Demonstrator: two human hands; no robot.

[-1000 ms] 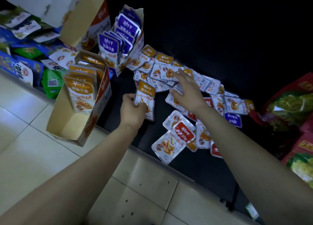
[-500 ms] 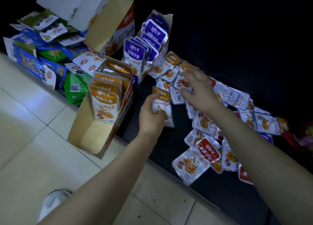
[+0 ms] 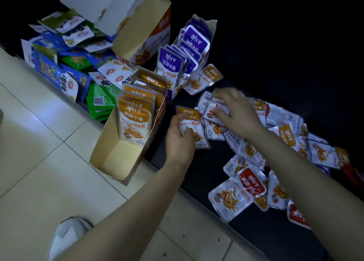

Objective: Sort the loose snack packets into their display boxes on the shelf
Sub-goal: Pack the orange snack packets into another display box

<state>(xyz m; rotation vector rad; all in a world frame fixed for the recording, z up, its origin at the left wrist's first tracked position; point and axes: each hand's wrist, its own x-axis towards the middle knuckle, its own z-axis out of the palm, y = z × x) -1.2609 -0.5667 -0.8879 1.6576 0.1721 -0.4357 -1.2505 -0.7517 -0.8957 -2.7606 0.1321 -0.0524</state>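
Observation:
My left hand (image 3: 180, 140) grips an orange-topped snack packet (image 3: 195, 127) just right of the orange display box (image 3: 118, 158), which holds several matching packets upright at its far end. My right hand (image 3: 234, 111) rests fingers-down on a packet in the loose pile (image 3: 256, 148) spread over the dark shelf; whether it holds that packet is unclear. The pile mixes orange, red and a few other packets. Behind stands a purple display box (image 3: 189, 54) full of purple packets, with one orange packet (image 3: 204, 79) leaning against it.
A large open carton (image 3: 137, 30) stands at the back left. Blue, green and white snack bags (image 3: 65, 71) are heaped at the left of the shelf. Pale floor tiles lie below the shelf edge, and a white shoe (image 3: 67, 235) shows at the bottom.
My right hand has slid left and back across the pile, closer to the purple box. My left hand keeps the orange packet beside the orange box. The view has shifted, bringing the boxes nearer the centre.

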